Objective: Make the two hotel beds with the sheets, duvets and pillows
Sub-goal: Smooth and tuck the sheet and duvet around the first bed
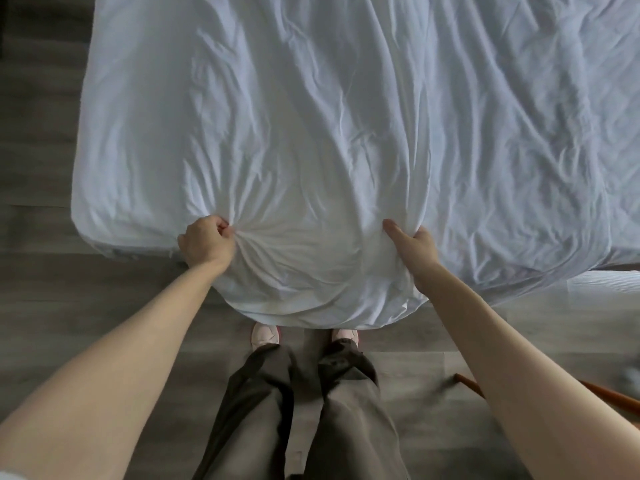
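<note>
A white, wrinkled sheet (329, 116) covers the bed and hangs over its near end down to my shoes. My left hand (207, 243) grips a bunch of the sheet in a fist at the bed's near left edge, and creases fan out from it. My right hand (412, 242) holds the sheet's edge farther right, thumb lying on top and fingers tucked under the cloth. The bed's left corner (100, 233) shows a smoother white layer beneath the sheet. No duvet or pillow is in view.
Grey wood-look floor (41, 306) runs along the bed's left side and under my feet. A brown wooden furniture piece (588, 389) juts in at the lower right. A white ribbed fabric (602, 289) lies at the right by the bed's corner.
</note>
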{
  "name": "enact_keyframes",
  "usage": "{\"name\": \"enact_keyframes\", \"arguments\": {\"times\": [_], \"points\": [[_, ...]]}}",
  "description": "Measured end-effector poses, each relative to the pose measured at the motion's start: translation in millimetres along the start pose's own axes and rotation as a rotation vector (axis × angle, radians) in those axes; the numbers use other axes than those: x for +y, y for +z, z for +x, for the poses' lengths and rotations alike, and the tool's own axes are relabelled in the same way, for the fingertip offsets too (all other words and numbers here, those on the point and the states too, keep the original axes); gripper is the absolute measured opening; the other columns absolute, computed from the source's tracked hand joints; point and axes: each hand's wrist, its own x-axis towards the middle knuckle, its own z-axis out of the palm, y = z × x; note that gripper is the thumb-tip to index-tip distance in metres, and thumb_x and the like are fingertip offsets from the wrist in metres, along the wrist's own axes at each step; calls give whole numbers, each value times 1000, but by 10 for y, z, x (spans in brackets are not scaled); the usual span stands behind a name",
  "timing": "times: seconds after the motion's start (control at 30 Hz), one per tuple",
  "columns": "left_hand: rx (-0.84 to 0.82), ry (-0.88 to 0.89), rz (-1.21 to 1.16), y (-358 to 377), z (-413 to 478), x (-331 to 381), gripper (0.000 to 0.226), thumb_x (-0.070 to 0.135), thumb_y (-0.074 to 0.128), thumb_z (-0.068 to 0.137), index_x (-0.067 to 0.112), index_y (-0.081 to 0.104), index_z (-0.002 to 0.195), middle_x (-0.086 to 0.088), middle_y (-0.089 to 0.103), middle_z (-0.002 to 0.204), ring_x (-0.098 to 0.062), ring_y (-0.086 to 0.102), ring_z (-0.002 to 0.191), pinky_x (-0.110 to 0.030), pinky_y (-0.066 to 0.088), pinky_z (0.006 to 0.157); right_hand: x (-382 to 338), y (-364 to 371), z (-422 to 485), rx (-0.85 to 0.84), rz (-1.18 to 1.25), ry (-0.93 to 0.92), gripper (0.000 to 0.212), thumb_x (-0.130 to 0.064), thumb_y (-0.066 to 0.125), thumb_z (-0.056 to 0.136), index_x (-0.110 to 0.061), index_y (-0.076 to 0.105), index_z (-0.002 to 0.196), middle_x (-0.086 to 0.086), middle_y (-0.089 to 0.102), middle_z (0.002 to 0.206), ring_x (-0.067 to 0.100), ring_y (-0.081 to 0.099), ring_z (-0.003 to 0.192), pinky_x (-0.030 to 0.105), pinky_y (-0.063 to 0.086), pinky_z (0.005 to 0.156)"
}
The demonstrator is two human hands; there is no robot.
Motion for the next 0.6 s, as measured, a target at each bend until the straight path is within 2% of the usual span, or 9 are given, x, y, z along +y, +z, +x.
{"name": "enact_keyframes", "arguments": {"times": [0.07,0.13,0.2,0.3,0.4,0.47,0.53,0.6], "points": [[-29,10,-121,-115,-37,-124,18,20,61,92,6,69,99,-14,70,100,-34,62,96,-36,44,83,-57,5,-128,3,-23,-40,56,-51,68,82,-12,59,121,4,67,110,24,64,100,40,53,90],[-20,35,-203,-312,-73,-289,19,20,63,91,4,69,100,-15,70,97,-31,62,91,-31,42,76,-156,54,-307,-2,-15,-86,51,-49,67,85,-11,62,118,3,68,107,23,64,99,38,53,89],[13,46,-218,-552,-64,-463,20,20,63,91,3,68,100,-14,69,96,-28,61,87,-28,39,74,-296,145,-524,-35,18,-130,41,-50,66,85,-15,66,105,2,70,100,21,66,95,40,54,89],[74,20,-220,-924,29,-730,20,22,64,91,4,67,99,-15,69,95,-33,63,90,-35,45,78,-503,327,-857,-89,54,-202,39,-56,65,83,-18,69,86,1,74,91,17,70,87,38,57,84],[156,-23,-198,-1164,113,-955,20,20,64,91,4,68,100,-19,69,96,-36,64,93,-39,47,80,-607,490,-1068,-69,-51,-315,38,-52,59,90,-16,67,82,-1,71,79,10,67,73,27,54,67],[150,-30,-143,-1138,165,-1027,18,17,61,91,3,68,101,-20,69,98,-38,63,95,-41,47,78,-487,509,-1064,16,-235,-338,46,-51,53,94,-11,57,71,0,62,67,15,59,62,29,44,55],[78,-23,-73,-989,210,-1009,17,14,57,93,3,65,103,-22,67,103,-40,61,98,-43,47,80,-226,428,-915,95,-385,-290,47,-49,47,97,-10,53,72,8,62,72,28,59,71,33,40,57],[0,-46,-44,-818,203,-908,17,13,52,95,3,60,107,-23,64,110,-40,58,103,-44,45,85,-22,327,-747,164,-440,-185,43,-45,42,100,-7,61,95,19,67,102,38,60,98,38,43,76]]}}
